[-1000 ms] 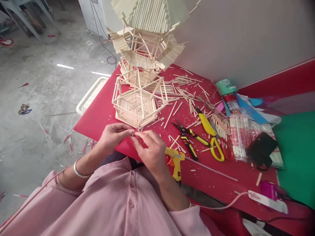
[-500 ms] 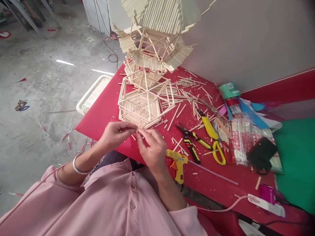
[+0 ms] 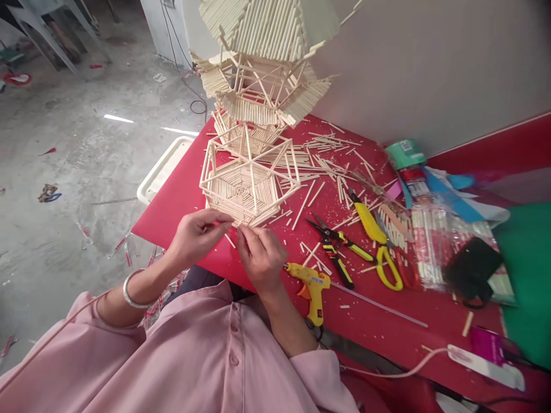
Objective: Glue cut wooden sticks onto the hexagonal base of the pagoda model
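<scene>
My left hand (image 3: 198,234) has thumb and index finger pinched together just in front of a hexagonal frame of thin wooden sticks (image 3: 253,195). Close beside it, my right hand (image 3: 262,255) is closed in a pinch too, fingertips almost meeting the left ones. Whatever lies between the fingertips is too small to make out. The open frame has spokes across its top and a floor of sticks laid in a spiral pattern (image 3: 241,191). Behind it rises a larger tiered stick model (image 3: 267,34) with slanted roof panels.
On the red table (image 3: 172,212) lie loose sticks (image 3: 329,163), a yellow glue gun (image 3: 316,292), pliers (image 3: 340,267), yellow-handled scissors (image 3: 390,272) and packs of sticks (image 3: 434,244). A white power strip (image 3: 482,367) sits at the right. A grey wall (image 3: 408,69) borders the table's far side.
The view has shifted slightly, so the model and frame appear a little further left. Both hands stay pinched at the frame's near side, with the fingertips slightly further apart.
</scene>
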Tool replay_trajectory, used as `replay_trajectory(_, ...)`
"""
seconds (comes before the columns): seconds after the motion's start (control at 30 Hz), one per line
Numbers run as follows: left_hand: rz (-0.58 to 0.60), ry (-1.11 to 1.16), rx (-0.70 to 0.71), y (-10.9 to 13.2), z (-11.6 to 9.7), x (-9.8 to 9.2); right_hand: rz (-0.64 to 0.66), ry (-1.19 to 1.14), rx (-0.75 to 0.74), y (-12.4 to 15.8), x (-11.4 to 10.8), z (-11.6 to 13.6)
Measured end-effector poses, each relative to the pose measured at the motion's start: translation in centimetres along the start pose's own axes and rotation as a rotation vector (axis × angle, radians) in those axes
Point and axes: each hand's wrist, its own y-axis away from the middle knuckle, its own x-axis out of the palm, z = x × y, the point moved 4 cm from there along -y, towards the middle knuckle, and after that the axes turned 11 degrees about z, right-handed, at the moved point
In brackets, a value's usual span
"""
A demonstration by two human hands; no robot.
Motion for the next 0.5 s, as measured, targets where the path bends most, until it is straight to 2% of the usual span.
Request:
replay_trajectory(0.07, -0.026, 0.158, -0.086, 0.8, 1.3, 0.2, 0.023, -0.009, 0.013, -0.2, 0.0, -0.2)
replay_trajectory(0.2, 0.082, 0.632, -0.375, 1.7, 4.7, 2.4, 0.078, -0.004, 0.029, -0.4, 0.2, -0.4)
replay_trajectory(0.33, 0.141, 0.861, -0.407, 0.9, 5.0, 4.3, 0.087, 0.019, 0.028, -0.5, 0.3, -0.3)
replay_trajectory(0.5, 0.110, 0.947, -0.430, -0.2, 4.5, 4.9, 0.103, 0.078, 0.035, -0.6, 0.3, 0.0)
